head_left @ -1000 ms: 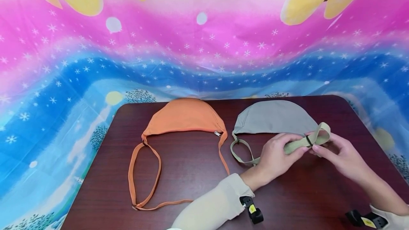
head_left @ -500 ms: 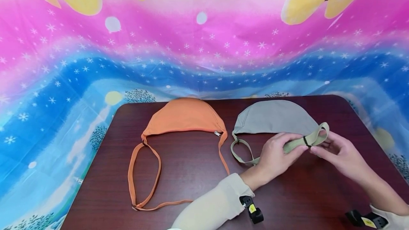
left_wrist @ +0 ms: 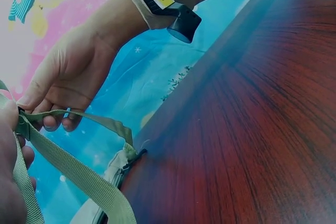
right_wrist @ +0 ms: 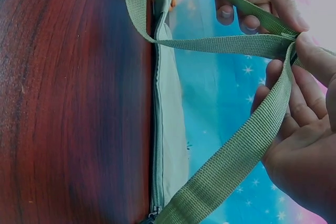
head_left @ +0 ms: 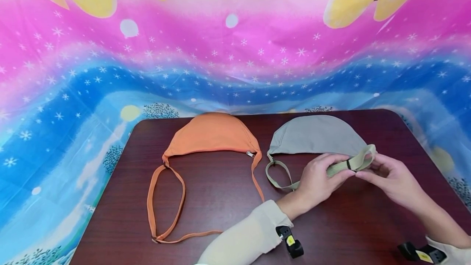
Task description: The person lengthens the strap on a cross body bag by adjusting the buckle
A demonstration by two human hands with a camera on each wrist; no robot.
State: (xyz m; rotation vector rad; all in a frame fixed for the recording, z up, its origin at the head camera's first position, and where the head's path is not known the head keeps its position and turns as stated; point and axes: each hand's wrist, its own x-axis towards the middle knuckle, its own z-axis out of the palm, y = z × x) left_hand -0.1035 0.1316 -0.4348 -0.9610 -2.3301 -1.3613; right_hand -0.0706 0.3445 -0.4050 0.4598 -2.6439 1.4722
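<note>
A grey-green waist bag (head_left: pixel 316 136) lies flat at the right of the table. Its pale green webbing strap (head_left: pixel 362 159) is raised in front of the bag's right corner, with a small loop standing at the end. My left hand (head_left: pixel 320 181) grips the strap between thumb and fingers, just left of its black slider buckle (head_left: pixel 348 164). At the slider, my right hand (head_left: pixel 395 181) pinches the strap, its thumb tip close to the left thumb. Close up in the right wrist view, the strap (right_wrist: pixel 231 156) runs from the pinch down to the bag's zipped edge (right_wrist: pixel 156 129).
Left of the grey-green bag lies an orange waist bag (head_left: pixel 213 134), its long strap (head_left: pixel 150 199) looped toward the front. Both rest on a dark red wood table (head_left: pixel 213 191). A colourful printed cloth (head_left: pixel 235 64) hangs behind the table.
The slider has shifted a little left along the strap toward my left hand. My right hand has edged left, and the strap loop sits slightly lower. Both bags stay where they were.
</note>
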